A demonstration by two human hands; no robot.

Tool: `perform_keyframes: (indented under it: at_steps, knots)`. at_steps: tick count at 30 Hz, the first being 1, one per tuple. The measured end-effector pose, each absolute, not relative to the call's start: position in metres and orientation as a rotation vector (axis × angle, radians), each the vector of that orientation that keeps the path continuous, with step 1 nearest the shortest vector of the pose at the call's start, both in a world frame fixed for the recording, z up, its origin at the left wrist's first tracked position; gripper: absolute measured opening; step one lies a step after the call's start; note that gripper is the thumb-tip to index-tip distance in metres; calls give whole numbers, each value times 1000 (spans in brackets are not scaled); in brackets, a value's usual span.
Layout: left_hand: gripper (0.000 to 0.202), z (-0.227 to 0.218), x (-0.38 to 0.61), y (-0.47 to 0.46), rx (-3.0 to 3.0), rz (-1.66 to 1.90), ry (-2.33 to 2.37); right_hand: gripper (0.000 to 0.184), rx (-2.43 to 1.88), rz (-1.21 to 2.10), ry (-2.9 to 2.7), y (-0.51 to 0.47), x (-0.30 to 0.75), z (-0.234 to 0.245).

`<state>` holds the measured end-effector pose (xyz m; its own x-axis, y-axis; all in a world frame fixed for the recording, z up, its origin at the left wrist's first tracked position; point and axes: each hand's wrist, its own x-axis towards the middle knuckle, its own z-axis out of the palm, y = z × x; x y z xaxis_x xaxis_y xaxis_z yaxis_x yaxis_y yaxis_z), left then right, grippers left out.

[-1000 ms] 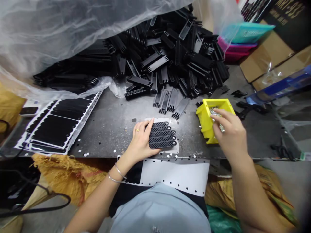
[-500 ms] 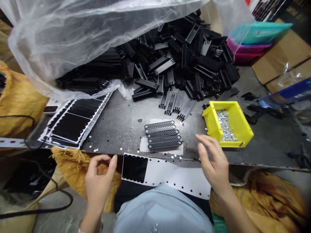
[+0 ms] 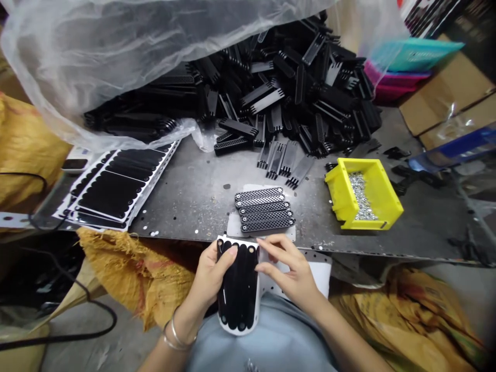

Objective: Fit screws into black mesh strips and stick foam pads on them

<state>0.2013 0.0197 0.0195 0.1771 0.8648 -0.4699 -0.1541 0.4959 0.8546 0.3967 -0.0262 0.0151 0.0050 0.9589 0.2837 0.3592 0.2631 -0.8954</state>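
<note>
My left hand [image 3: 211,271] grips the left edge of a sticker sheet [image 3: 238,289], its thumb pressed on the black strips. The sheet is white-backed, carries several long rounded black stickers and bends over my lap. At the sheet's upper right edge, my right hand [image 3: 289,266] has its thumb and index finger parted, their tips at or near the edge; I see nothing held between them. Just beyond, on the table edge, a row of black latticed strips [image 3: 265,209] lies side by side on a pale pad [image 3: 233,227].
A heap of black plastic pieces [image 3: 294,93] spills from a clear plastic bag [image 3: 96,62]. A yellow bin [image 3: 382,201] of small metal parts [image 3: 362,196] stands right. More sticker sheets [image 3: 116,186] lie left on the dark table [image 3: 186,196]. Yellow sacks [image 3: 151,274] hang below the edge.
My left hand has moved right and taken hold of the sticker sheet, which is now raised and turned from lying across my lap. My right hand has come left to its edge.
</note>
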Motion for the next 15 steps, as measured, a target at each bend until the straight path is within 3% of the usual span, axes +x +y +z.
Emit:
perform_keyframes:
  at_steps: [5,9,11,13,15]
  knots:
    - [40,10,209,14,792,836,1247,40,-1190,740,-1526,-39,412,25]
    - [26,6,193,21,1080,796,1393,11,-934,1290,-1300,-45,437,45]
    - [41,9,184,28,1272,691,1323,15,-943,1401,-1110,-35,444,53]
    - [47,13,180,36,1387,570,1221,20,-1147,1211,-1236,-17,444,55]
    - [32,17,183,44,1397,539,1244,23,-1395,813,-1593,5,436,51]
